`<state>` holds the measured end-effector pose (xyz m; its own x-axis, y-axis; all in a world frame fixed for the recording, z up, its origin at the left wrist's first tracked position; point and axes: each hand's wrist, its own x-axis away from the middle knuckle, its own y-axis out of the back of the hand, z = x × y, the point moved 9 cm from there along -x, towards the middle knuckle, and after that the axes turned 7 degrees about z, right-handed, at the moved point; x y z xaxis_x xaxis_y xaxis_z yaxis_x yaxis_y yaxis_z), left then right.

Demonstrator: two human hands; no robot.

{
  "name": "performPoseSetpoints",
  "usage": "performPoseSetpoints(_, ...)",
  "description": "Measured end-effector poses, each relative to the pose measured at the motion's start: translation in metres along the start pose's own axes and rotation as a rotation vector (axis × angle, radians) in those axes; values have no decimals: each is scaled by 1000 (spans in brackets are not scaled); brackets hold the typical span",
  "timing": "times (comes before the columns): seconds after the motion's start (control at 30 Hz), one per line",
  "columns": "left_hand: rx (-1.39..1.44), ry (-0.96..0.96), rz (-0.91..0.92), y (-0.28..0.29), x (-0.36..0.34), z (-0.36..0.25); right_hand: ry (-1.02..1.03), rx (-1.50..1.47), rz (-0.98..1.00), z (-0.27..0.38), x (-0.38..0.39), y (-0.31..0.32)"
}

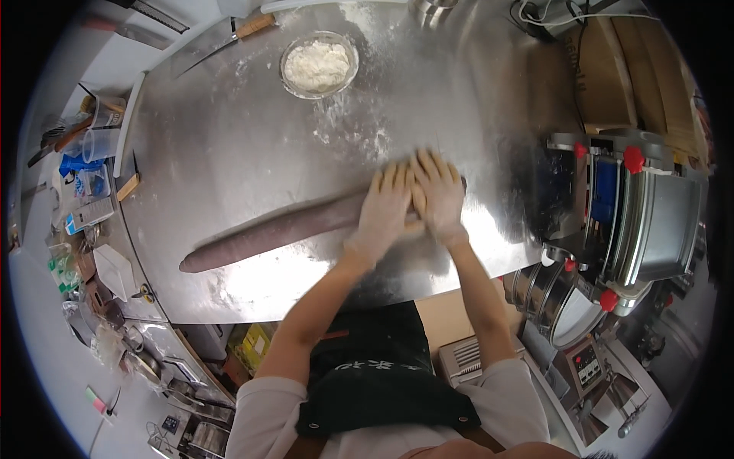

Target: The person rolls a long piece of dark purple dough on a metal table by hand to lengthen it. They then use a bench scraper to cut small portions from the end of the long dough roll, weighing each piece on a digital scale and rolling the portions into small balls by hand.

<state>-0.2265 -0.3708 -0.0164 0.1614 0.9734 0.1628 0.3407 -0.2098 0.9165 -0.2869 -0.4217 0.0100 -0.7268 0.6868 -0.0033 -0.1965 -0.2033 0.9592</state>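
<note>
A long purple-brown dough log (275, 231) lies slantwise on the steel table (222, 168), its left end nearer to me. My left hand (384, 208) and my right hand (439, 197), both in thin translucent gloves, press side by side on the log's right end. Fingers on each hand point away from me, stretched out over the dough, and the hands touch or nearly touch. Most of the log's right part is hidden beneath them; only a small dark tip shows past the right hand. Beyond them stands a bowl (356, 67) of white flour (316, 66).
A wooden-handled knife (254, 27) lies at the table's far left. Flour dusts the far middle. To the right are a roller machine (659, 222) with red knobs and cardboard (604, 73). A small wooden-handled tool (128, 187) sits at the left edge.
</note>
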Motion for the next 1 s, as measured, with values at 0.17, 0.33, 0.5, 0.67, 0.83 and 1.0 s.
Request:
performPoseSetpoints(0.17, -141, -138, 12, -32, 63, -40, -58, 22, -110, 5, 80, -18)
performPoseSetpoints(0.33, 0, 59, -28, 7, -6, 13, -85, -106, -96, -17, 0, -1)
performPoseSetpoints(0.5, -57, -120, 9, -6, 53, -30, -39, 19, -89, 1, 72, -15)
performPoseSetpoints(0.67, 182, 89, -26, 18, 117, 18, -103, 26, -47, 8, 94, -2)
performPoseSetpoints(0.83, -20, 566, -293, 58, 185, 172, -71, -46, -89, 70, -5, 15)
performPoseSetpoints(1.0, -91, 455, -29, 28, 223, 130, 73, -27, 284, 151, 54, -62)
